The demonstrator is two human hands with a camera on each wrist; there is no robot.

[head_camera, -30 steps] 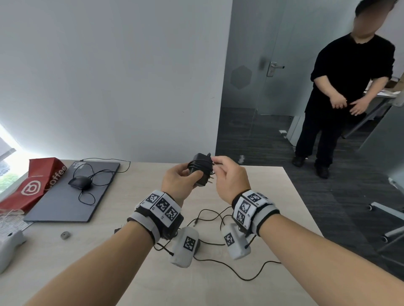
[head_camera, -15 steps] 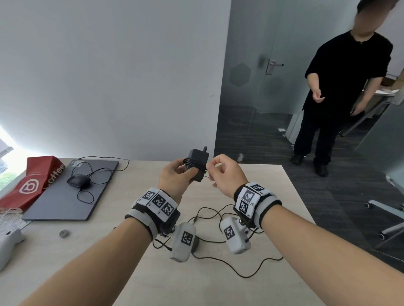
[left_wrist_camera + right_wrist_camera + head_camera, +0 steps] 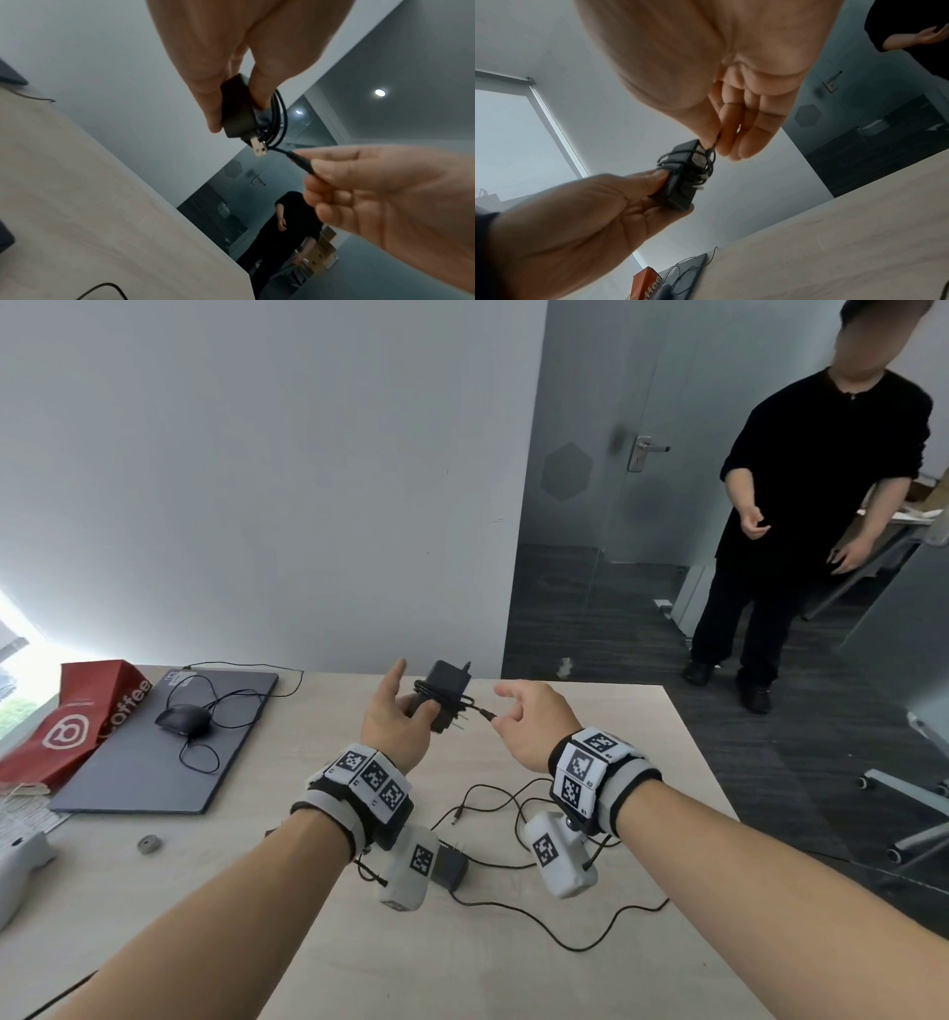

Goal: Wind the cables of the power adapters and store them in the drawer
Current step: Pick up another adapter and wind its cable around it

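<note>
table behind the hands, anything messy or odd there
Yes: a second adapter lies on the table with its cable sprawled in loose loops, still unwound. Further left, the mouse sits on a closed laptop, its cord trailing.

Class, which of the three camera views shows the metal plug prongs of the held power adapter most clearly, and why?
The left wrist view: the prongs jut out unobstructed below the power adapter that the left hand grips. In the head view they are small and thin. In the right wrist view the wound cable mostly hides them.
</note>
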